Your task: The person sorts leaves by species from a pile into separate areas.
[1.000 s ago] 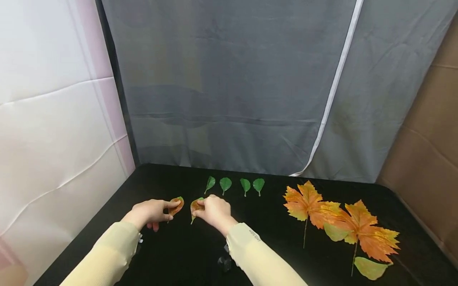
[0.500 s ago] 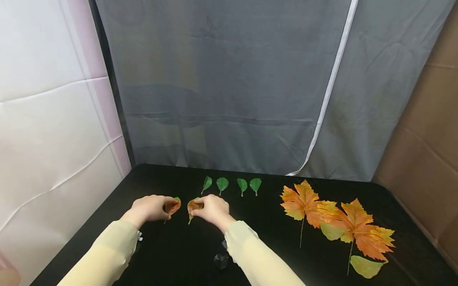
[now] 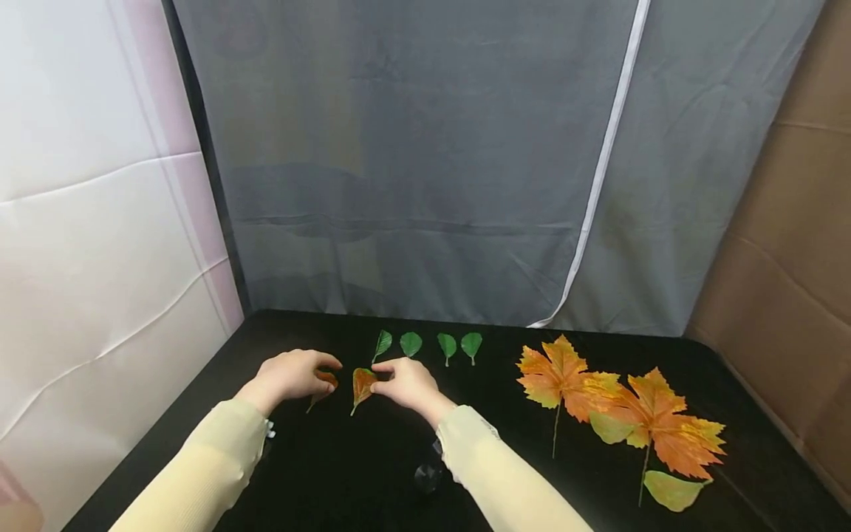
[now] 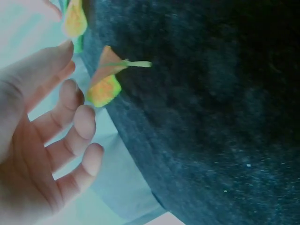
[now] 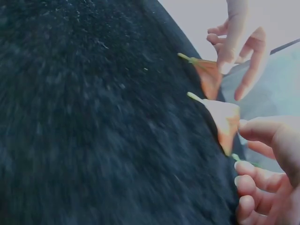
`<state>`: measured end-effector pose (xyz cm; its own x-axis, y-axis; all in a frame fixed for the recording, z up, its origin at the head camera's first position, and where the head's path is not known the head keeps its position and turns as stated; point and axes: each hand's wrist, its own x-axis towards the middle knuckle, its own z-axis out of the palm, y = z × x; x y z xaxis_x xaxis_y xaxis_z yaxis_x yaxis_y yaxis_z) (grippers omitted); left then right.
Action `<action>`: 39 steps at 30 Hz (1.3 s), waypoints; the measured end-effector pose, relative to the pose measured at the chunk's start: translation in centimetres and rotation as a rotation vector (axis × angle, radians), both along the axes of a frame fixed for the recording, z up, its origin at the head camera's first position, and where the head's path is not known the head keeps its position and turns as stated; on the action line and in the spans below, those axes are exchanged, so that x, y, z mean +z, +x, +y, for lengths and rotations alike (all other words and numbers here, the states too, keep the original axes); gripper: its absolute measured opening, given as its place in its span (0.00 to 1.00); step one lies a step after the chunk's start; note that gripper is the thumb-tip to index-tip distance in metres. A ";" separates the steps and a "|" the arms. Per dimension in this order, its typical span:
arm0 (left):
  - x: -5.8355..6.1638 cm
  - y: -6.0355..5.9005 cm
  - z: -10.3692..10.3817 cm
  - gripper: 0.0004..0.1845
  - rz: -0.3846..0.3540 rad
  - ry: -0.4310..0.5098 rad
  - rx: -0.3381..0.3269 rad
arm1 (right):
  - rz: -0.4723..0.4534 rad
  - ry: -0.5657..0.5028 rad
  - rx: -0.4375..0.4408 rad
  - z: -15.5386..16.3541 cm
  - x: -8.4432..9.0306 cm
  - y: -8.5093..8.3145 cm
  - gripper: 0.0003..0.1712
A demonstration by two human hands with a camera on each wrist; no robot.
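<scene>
Two small orange-brown leaves with green edges lie side by side on a black cloth-covered table. Just above the left leaf (image 4: 104, 82) is my left hand (image 3: 292, 377), its fingers loosely bent and parted; in the head view it hides part of that leaf. My right hand (image 3: 407, 386) is at the right edge of the other leaf (image 3: 362, 386). In the right wrist view its thumb (image 5: 258, 129) is at the leaf's edge, and the other fingers are spread away from it. Neither hand pinches a leaf.
Several small green leaves (image 3: 411, 343) form a row behind the hands. To the right lie large orange maple leaves (image 3: 561, 373) with stems, plus yellow-green leaves (image 3: 673, 490). A grey curtain (image 3: 432, 185) closes the back; a white panel (image 3: 100, 222) stands left, a brown one (image 3: 778, 295) right.
Both hands held a leaf between thumb and fingers earlier; now their fingers have parted from the leaves. The left hand has lifted slightly, and the right has drawn a little to the right.
</scene>
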<state>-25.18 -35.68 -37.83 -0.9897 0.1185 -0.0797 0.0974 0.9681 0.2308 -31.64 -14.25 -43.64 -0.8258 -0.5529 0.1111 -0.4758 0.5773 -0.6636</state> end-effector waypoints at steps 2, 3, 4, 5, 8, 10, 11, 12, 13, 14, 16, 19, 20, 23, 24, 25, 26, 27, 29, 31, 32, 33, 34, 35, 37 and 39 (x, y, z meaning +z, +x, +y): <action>0.3 -0.1 0.3 0.20 0.015 0.001 0.004 | 0.004 -0.018 0.011 1.0 0.5 -0.2 0.23; 0.4 -0.2 0.5 0.19 0.029 0.003 0.006 | 0.009 -0.026 0.016 1.6 0.8 -0.3 0.23; 0.6 -0.3 0.7 0.19 0.044 0.007 0.006 | 0.019 -0.038 0.023 2.2 1.0 -0.3 0.23; 0.8 -0.4 1.0 0.18 0.062 0.013 0.002 | 0.030 -0.050 0.032 2.9 1.3 -0.4 0.22; 1.4 -0.6 2.0 0.16 0.130 0.036 -0.015 | 0.061 -0.077 0.050 5.1 2.2 -0.2 0.20; 1.8 -0.9 3.1 0.14 0.174 0.056 -0.037 | 0.079 -0.092 0.054 6.8 2.8 0.1 0.18; 1.9 -1.1 3.7 0.13 0.193 0.068 -0.055 | 0.088 -0.098 0.052 7.8 3.1 0.3 0.17; 2.1 -1.3 4.4 0.13 0.209 0.082 -0.071 | 0.094 -0.106 0.048 8.8 3.5 0.5 0.16; 2.2 -1.6 5.2 0.13 0.218 0.095 -0.087 | 0.107 -0.110 0.044 9.9 3.8 0.7 0.15; 2.3 -1.8 6.0 0.12 0.225 0.102 -0.107 | 0.120 -0.118 0.043 11.0 4.1 0.9 0.14; 2.5 -2.2 7.6 0.12 0.234 0.121 -0.155 | 0.139 -0.136 0.038 13.4 4.6 1.4 0.13; 2.6 -2.8 9.9 0.13 0.250 0.149 -0.245 | 0.164 -0.156 0.022 17.2 5.0 2.2 0.12; 2.5 -3.0 10.6 0.13 0.257 0.170 -0.288 | 0.164 -0.166 0.020 18.5 5.0 2.5 0.12; 2.1 -3.7 12.6 0.13 0.254 0.309 -0.422 | 0.152 -0.182 -0.005 22.7 4.8 3.2 0.12; 1.8 -4.0 13.2 0.14 0.245 0.367 -0.461 | 0.150 -0.185 -0.016 24.1 4.6 3.4 0.12; 1.6 -4.3 13.8 0.14 0.230 0.424 -0.497 | 0.133 -0.194 -0.029 25.5 4.5 3.7 0.12; 1.3 -4.5 14.5 0.15 0.210 0.475 -0.524 | 0.115 -0.203 -0.045 26.9 4.3 3.9 0.12; 1.0 -4.8 15.1 0.15 0.187 0.524 -0.545 | 0.102 -0.212 -0.069 28.3 4.1 4.2 0.13; 0.4 -5.1 16.3 0.16 0.153 0.584 -0.565 | 0.082 -0.226 -0.119 30.8 3.8 5.0 0.13; -0.3 -5.2 17.4 0.17 0.120 0.612 -0.591 | 0.028 -0.252 -0.176 32.7 3.4 6.0 0.13; -0.6 -5.2 18.0 0.17 0.105 0.620 -0.604 | 0.013 -0.263 -0.201 33.5 3.2 6.6 0.14; -0.8 -5.2 18.5 0.18 0.089 0.626 -0.614 | 0.004 -0.272 -0.219 34.1 2.8 7.1 0.13; -1.0 -5.2 19.2 0.18 0.082 0.623 -0.630 | -0.002 -0.276 -0.231 34.6 2.6 7.6 0.13; -1.0 -5.2 19.8 0.19 0.073 0.610 -0.645 | 0.000 -0.279 -0.233 35.1 2.3 8.2 0.13; -0.9 -5.4 21.2 0.20 0.075 0.582 -0.681 | 0.013 -0.276 -0.219 35.7 1.7 8.8 0.12; -0.6 -5.6 22.9 0.21 0.075 0.555 -0.709 | 0.040 -0.261 -0.201 36.3 1.1 9.4 0.11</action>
<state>-30.79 -12.75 -38.48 -0.6697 0.7052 0.2326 0.6627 0.4263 0.6157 -22.24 22.09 -42.54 -0.9076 -0.3279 0.2621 -0.3983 0.4754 -0.7844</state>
